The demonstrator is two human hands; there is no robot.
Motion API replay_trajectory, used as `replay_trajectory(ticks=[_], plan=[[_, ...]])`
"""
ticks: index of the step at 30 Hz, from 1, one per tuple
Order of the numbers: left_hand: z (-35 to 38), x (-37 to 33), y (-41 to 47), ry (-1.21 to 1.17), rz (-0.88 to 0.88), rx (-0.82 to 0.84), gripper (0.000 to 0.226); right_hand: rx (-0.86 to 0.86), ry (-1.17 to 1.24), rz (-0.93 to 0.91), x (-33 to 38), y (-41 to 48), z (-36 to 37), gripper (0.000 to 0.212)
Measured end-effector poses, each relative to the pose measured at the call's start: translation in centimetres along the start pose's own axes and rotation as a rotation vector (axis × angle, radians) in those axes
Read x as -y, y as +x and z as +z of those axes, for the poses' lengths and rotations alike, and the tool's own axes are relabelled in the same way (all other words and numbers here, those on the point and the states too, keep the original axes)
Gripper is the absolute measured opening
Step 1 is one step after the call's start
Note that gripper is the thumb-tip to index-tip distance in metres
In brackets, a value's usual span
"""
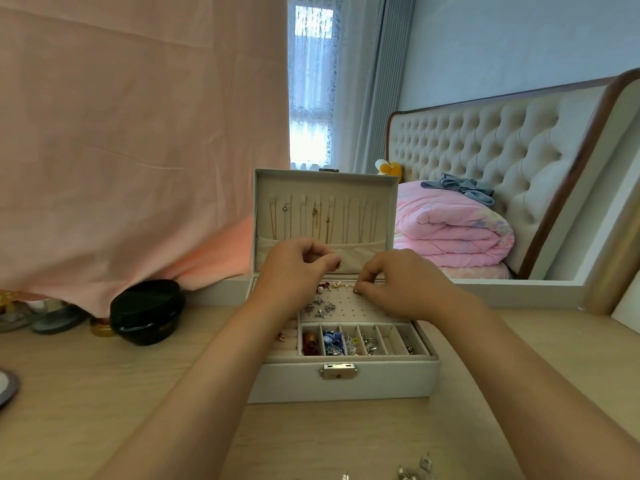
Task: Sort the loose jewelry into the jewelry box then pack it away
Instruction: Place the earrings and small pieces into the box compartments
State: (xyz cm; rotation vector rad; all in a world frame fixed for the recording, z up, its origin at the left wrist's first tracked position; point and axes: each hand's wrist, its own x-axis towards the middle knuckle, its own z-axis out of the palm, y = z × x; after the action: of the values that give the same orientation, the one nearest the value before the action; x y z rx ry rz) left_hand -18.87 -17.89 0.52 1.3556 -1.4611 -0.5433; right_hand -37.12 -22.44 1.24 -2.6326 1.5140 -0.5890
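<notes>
2 hands over the open box (343, 382) on the table (104, 393).
Pinched in curled left hand (294, 268), a small gold piece (340, 263); in right hand (398, 282), a stud (356, 291) at the far pad (360, 308). Loose jewelry (415, 471) near right.

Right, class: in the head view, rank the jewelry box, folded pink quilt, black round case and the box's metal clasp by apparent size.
1. jewelry box
2. folded pink quilt, though it lies farther back, so true size is unsure
3. black round case
4. metal clasp
</notes>
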Motion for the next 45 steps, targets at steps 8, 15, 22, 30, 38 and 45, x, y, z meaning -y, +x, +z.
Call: replay_trajectory(ticks=[8,15,22,30,38,45], plan=[[0.9,-1.5,-0.4,-0.086,0.018,-0.058,0.006,-0.095,0.75,-0.034,1.5,-0.3,-1.9,0.015],[0.9,-1.0,-0.1,0.018,0.053,0.037,0.01,-0.195,0.782,0.055,0.3,0.0,-1.6,0.006],[1.0,0.3,0.3,0.694,0.088,0.371,0.045,-0.243,0.4,0.142,-1.2,0.2,-0.1,0.016],[1.6,0.6,0.6,0.728,0.124,0.371,0.035,-0.18,0.09,0.123,-0.8,-0.2,0.4,0.008],[1.2,0.6,0.3,0.709,0.156,0.332,0.037,-0.202,-0.038,0.11,-0.4,-0.2,1.1,0.012],[0.9,0.5,0.2,0.701,0.159,0.319,0.033,-0.063,-0.025,0.091,-0.9,0.0,0.6,0.014]])
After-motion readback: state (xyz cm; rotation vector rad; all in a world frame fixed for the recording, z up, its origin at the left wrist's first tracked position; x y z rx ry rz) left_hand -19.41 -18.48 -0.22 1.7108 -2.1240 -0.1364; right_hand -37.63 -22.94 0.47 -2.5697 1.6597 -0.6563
